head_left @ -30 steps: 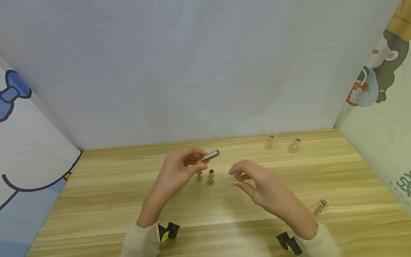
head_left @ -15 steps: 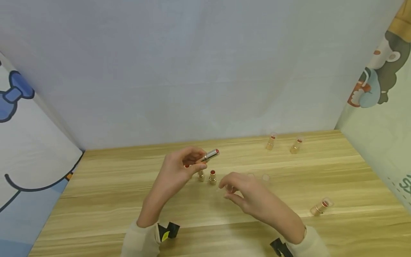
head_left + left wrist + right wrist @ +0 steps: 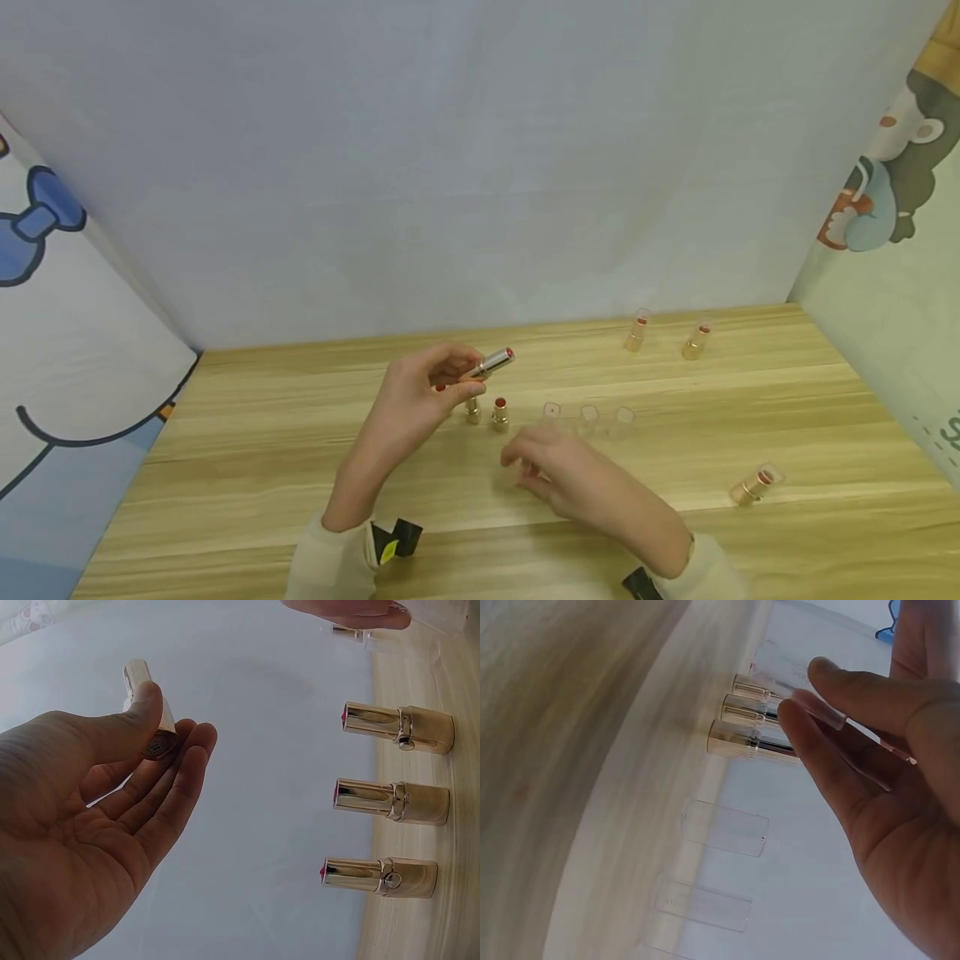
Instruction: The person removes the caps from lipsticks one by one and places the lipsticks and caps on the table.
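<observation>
Plastic and clear, a cap (image 3: 784, 671) sits pinched in the right hand (image 3: 558, 467), near. Left and slightly farther, the left hand (image 3: 416, 404) grips the lipstick (image 3: 496, 361), tilted above the table (image 3: 420, 517). I judge it light, stiff and slippery, best held by its base (image 3: 159, 744), because the red tip (image 3: 510, 353) may smear. Compared with earlier, the right hand is nearer, and a third standing cap (image 3: 552, 410) shows beyond.
</observation>
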`<state>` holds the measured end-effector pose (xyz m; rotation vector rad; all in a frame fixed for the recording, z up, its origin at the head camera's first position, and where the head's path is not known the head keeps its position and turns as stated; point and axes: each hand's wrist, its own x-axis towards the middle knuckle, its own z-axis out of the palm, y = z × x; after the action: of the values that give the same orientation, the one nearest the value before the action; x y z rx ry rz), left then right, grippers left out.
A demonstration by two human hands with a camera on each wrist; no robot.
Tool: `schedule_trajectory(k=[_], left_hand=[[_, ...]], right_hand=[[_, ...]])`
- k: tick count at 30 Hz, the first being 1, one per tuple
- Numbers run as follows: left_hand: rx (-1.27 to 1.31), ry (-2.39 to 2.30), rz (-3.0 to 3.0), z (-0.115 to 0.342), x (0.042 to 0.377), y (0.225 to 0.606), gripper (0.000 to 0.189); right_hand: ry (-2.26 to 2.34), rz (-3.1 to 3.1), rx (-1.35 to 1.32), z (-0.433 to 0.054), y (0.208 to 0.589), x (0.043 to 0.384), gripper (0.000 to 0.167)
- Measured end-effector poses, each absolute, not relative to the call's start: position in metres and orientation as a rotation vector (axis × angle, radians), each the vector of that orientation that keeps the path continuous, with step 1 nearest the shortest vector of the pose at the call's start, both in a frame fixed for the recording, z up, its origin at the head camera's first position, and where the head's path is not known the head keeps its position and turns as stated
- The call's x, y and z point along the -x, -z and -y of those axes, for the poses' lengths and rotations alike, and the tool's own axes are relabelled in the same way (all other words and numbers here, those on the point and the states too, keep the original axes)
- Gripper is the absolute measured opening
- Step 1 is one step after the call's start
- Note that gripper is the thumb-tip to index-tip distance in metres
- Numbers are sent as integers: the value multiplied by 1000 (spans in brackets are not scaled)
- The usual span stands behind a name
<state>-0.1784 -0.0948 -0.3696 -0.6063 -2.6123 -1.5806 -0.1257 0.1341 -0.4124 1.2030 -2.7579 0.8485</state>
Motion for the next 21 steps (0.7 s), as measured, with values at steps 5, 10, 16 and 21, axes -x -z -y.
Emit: schedule_trajectory(k=[5, 10, 16, 21], left_hand=[[585, 1606, 2613, 96, 178, 368, 28], [580, 1616, 2611, 97, 179, 368, 28], [585, 1624, 2601, 97, 179, 369, 28], [589, 1622, 2598, 98, 179, 369, 29]], right_hand=[[-824, 2799, -1183, -134, 415, 124, 19], [-746, 2822, -1150, -135, 419, 125, 19], [-718, 2849, -1129, -135, 422, 125, 18], [-716, 2861, -1128, -132, 422, 124, 18]])
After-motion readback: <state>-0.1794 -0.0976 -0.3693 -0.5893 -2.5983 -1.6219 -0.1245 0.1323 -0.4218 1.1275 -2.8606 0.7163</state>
